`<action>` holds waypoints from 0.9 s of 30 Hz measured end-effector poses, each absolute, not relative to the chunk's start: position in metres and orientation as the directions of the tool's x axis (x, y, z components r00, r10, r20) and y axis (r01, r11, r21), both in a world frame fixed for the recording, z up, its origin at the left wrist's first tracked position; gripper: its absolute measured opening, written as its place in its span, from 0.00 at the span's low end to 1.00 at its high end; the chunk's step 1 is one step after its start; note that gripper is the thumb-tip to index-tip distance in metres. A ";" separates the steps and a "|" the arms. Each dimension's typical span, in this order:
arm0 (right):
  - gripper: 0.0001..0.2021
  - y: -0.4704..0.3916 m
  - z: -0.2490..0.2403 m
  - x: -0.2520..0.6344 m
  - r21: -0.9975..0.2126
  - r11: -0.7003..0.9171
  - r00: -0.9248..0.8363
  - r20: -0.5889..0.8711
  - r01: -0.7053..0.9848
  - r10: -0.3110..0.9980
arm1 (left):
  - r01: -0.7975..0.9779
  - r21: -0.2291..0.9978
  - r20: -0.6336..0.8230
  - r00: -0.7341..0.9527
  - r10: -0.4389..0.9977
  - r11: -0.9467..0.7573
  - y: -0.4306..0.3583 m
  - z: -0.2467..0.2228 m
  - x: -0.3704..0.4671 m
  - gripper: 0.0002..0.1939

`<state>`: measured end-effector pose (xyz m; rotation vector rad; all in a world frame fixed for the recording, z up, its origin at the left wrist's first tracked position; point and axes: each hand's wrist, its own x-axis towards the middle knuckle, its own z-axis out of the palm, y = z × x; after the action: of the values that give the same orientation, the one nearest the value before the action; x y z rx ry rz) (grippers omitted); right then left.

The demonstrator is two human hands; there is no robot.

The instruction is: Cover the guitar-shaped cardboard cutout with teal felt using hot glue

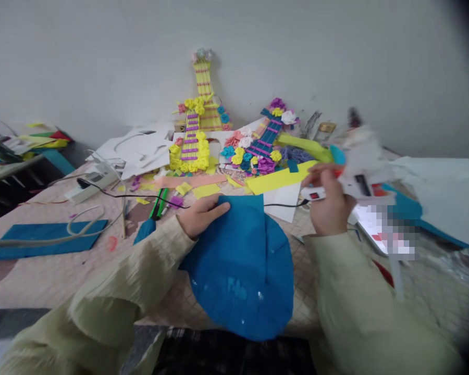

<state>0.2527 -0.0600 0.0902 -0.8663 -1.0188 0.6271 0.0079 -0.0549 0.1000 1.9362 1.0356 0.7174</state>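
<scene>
A blue paper piece (pixel 234 250), with a straight upper part and a rounded lower end, hangs over the table's front edge. Shiny clear spots and a lighter blue patch show near its bottom. My left hand (pixel 205 213) grips its upper left edge, thumb on top. To the right of the paper, my right hand (pixel 330 203) is closed around a white corded tool with a red switch (pixel 315 196), which looks like a hot glue gun. Its front part is blurred. A black cord (pixel 283 205) runs from it behind the blue paper.
Flower-covered paper guitar shapes (pixel 191 138) lean at the back wall. A white power strip (pixel 91 182) and a folded blue strip (pixel 42 239) lie left, near a green cutter (pixel 158 204). Right of my hand is a lit phone (pixel 375 229). Paper scraps (pixel 203 181) cover the table's middle.
</scene>
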 end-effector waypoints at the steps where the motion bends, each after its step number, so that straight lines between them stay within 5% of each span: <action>1: 0.06 -0.057 0.087 0.250 -0.854 0.512 0.355 0.451 -0.094 0.819 | 0.367 0.876 0.104 0.491 0.865 -0.313 -0.054 0.096 0.008 0.15; 8: 0.11 -0.053 0.073 0.226 -0.920 0.222 0.024 0.226 -0.322 0.974 | 0.316 0.878 0.176 0.487 0.856 -0.360 -0.053 0.086 0.003 0.15; 14: 0.12 -0.062 0.061 0.214 -0.940 0.096 0.070 0.077 -0.328 0.995 | 0.633 0.631 0.243 0.388 0.889 -0.449 -0.052 0.075 0.007 0.22; 20: 0.13 -0.061 0.049 0.210 -0.942 0.024 0.115 -0.015 -0.335 0.993 | 0.689 0.487 0.306 0.441 0.843 -0.537 -0.042 0.068 0.012 0.30; 27: 0.13 -0.065 0.047 0.208 -0.926 0.026 0.114 -0.018 -0.376 0.993 | 0.625 0.462 0.298 0.558 0.774 -0.629 -0.033 0.078 0.028 0.15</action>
<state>0.2085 -0.0648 0.0472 -0.9717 -0.8432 1.2802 0.0279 -0.0332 0.0775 2.4924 1.1545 0.6956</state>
